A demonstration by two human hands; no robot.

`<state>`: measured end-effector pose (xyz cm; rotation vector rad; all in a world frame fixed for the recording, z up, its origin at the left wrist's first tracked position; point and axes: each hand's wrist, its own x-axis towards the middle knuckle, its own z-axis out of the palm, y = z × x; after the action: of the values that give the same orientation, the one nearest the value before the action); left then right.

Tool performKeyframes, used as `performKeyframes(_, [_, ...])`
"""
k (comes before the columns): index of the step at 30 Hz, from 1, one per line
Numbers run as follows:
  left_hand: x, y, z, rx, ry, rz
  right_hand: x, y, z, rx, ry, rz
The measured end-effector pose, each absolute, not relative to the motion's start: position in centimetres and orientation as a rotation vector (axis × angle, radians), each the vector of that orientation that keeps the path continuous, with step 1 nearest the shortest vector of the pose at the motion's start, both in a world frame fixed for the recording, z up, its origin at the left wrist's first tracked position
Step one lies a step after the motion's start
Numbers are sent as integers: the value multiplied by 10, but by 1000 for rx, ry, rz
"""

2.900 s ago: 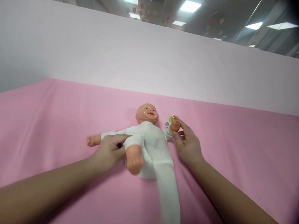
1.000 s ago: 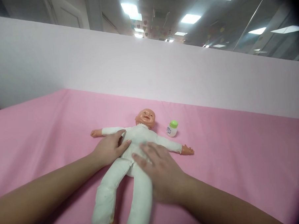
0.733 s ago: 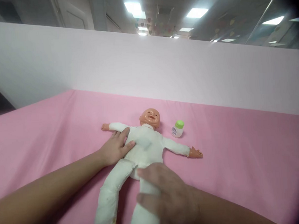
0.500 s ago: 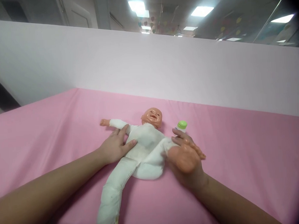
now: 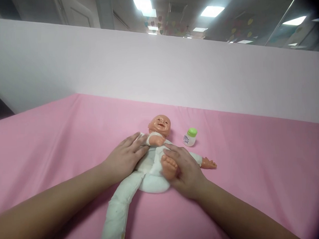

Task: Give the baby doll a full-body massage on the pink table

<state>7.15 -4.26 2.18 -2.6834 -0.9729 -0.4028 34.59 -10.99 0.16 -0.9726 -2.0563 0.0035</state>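
A baby doll (image 5: 148, 158) with a white cloth body and a hard plastic head lies on its back. My left hand (image 5: 125, 154) lies over the doll's arm on the left, keeping it folded across the chest with the doll's hand (image 5: 156, 140) below the chin. My right hand (image 5: 186, 169) is wrapped about the bent leg on the right, pressing it up against the belly; the bare foot (image 5: 169, 166) shows beside my fingers. Stretched towards me is the other leg (image 5: 121, 202). The doll's other arm (image 5: 202, 160) sticks out beyond my right hand.
A small clear bottle (image 5: 188, 140) with a green cap stands right of the doll's head. Pink sheeting (image 5: 246, 172) covers the surface. Behind it rises a white panel (image 5: 157, 66), with glass and ceiling lights above.
The doll's left-side arm, stretched outward before, is now folded over its chest under my left hand. My right hand has brought the bent leg inward and up against the belly, uncovering the bottle.
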Motion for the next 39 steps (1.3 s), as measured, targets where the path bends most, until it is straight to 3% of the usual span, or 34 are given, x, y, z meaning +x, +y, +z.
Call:
performKeyframes(7, [77, -42, 20, -2716, -921, -360, 352, -104, -1, -923, -2018, -147])
performKeyframes(11, [71, -38, 16, -2742, -1222, -579, 345, -124, 7, -657, -1975, -310])
performKeyframes(17, [54, -20, 20, -2733, -1855, -879, 324, -160, 15, -260, -2221, -209])
performKeyframes(22, [45, -3, 23, -2737, -1997, -1152, 310, -163, -4, -201, -2502, -160])
performKeyframes(28, [43, -4, 17, -2643, -1738, -1339, 315, -174, 2, -339, -2264, -126])
performKeyframes(35, [61, -29, 21, -2854, -941, -824, 340, -157, 11, -585, -2008, -341])
performKeyframes(39, [68, -34, 25, -2929, -803, -563, 344, -128, 5, -829, -2022, -266])
